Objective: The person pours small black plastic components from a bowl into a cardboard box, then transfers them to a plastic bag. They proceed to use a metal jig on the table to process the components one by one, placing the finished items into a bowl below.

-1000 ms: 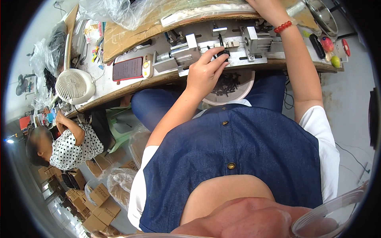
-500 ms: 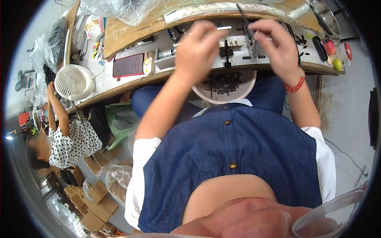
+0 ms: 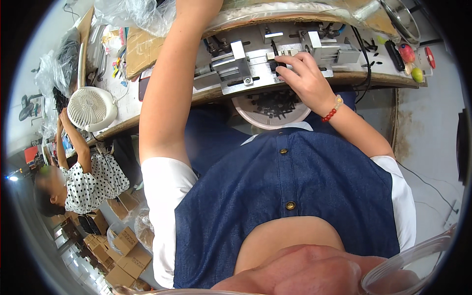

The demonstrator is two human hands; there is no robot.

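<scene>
My right hand is at the middle of a metal clamping fixture on the bench. Its fingertips are curled against a small black part seated there, with a thin black end pointing away from me. The part's exact kind cannot be made out. My left arm stretches far forward past the fixture's left side, and its hand is cut off by the upper edge. Below the bench edge, a pale round basket at my lap holds many short black pieces.
A white fan stands left, near a mostly covered phone. Cardboard and clear plastic lie behind. Black cables hang right, beside a black tool and a green ball. Another person works far left.
My left hand has gone from over the fixture to beyond the upper edge. My right hand, which held a thin black piece up, has come down and left onto the fixture's middle.
</scene>
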